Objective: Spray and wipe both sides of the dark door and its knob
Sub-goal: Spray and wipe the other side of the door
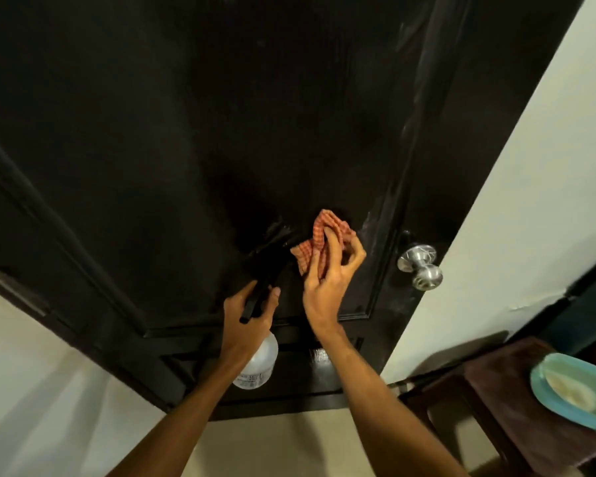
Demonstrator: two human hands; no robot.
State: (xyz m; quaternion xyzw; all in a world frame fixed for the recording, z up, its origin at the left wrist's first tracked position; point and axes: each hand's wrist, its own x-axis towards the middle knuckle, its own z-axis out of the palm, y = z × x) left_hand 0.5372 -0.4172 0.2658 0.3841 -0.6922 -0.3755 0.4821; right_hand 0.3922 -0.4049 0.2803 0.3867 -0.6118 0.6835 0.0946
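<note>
dark door [221,115] fills most of the view, seen from close up, looking forward and down. raised panel moulding runs along its right side. faint pale streaks show on the door near the moulding, above the knob.

left hand [252,315]: fingers [272,297] curled round the black trigger head of a spray bottle [258,366]. the clear body with its label hangs below the hand, in front of the lower door rail. the nozzle end points up along the panel; whether it touches the door, cannot tell.

right hand [327,287]: fingers [356,256] bent, pinching a bunched orange checked cloth [319,235]. the cloth lies against the door panel, just left of the moulding, at about knob height. the two hands are near each other, not touching.

knob [420,266]: shiny metal, on the door's right stile, right of the cloth and apart from it. neither hand is on it.

surroundings: pale wall [513,201] right of the door; light floor [49,373] below. at lower right a dark wooden tabletop [496,407] carries a blue dish [544,394] with something pale in it.
</note>
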